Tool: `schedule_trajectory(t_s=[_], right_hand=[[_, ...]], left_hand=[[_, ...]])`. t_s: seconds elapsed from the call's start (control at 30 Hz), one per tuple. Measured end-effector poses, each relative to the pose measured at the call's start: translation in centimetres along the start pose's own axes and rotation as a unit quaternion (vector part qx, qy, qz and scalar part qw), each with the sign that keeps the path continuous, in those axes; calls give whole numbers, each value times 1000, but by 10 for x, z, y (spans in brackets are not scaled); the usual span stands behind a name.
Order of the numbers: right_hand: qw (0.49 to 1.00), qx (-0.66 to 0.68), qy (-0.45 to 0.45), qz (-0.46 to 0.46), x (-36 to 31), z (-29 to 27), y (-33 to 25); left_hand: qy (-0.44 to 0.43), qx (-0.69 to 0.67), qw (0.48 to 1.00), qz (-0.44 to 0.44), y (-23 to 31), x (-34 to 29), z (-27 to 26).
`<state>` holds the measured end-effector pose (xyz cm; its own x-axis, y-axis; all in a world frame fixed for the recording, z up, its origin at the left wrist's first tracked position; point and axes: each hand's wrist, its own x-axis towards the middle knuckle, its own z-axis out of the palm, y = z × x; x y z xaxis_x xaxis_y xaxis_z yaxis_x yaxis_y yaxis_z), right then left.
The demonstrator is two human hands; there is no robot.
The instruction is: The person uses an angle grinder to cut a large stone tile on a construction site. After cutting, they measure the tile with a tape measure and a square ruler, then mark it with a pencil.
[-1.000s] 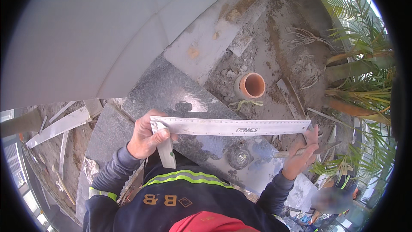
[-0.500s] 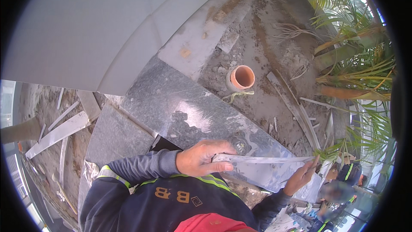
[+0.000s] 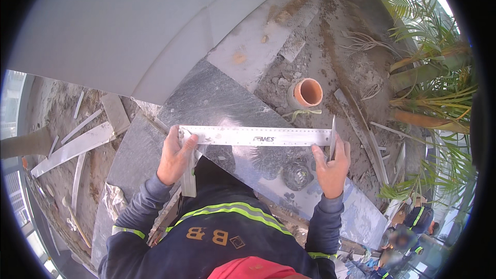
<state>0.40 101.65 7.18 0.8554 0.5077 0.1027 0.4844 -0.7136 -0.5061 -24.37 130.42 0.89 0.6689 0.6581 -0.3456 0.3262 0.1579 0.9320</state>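
Observation:
A square (image 3: 261,136) with a white graduated blade stretches between my two hands, above a dark grey stone slab (image 3: 232,93). At the corner end, my left hand (image 3: 173,156) grips it with the thumb on top, and the square's short stock (image 3: 189,178) points down toward my body. Closed around the far end of the blade is my right hand (image 3: 332,167), its thumb against the lower edge. A slim, pale pointed stick (image 3: 332,124) stands up from between the right fingers; its kind is unclear. Just below the blade, a round dark object (image 3: 296,175) lies on the slab.
An orange pipe end (image 3: 311,92) rises from rubble beyond the slab. A large pale panel (image 3: 113,26) fills the upper left. Stone offcuts (image 3: 77,149) lie at left, long strips (image 3: 361,134) at right near palm stems (image 3: 431,75). Other people (image 3: 416,222) are at lower right.
The square has turned from edge-on to flat, its graduated face now showing. My left hand has moved left and up, my right hand up and slightly left. Both still hold it.

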Motion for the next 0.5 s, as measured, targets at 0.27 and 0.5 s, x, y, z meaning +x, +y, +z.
schedule_trajectory(t_s=[0.27, 0.5], right_hand=[[976, 44, -212, -18, 84, 89, -27], [967, -27, -248, -53, 93, 113, -17]], left_hand=[[143, 298, 940, 80, -27, 18, -68], [182, 404, 896, 37, -27, 19, -59]])
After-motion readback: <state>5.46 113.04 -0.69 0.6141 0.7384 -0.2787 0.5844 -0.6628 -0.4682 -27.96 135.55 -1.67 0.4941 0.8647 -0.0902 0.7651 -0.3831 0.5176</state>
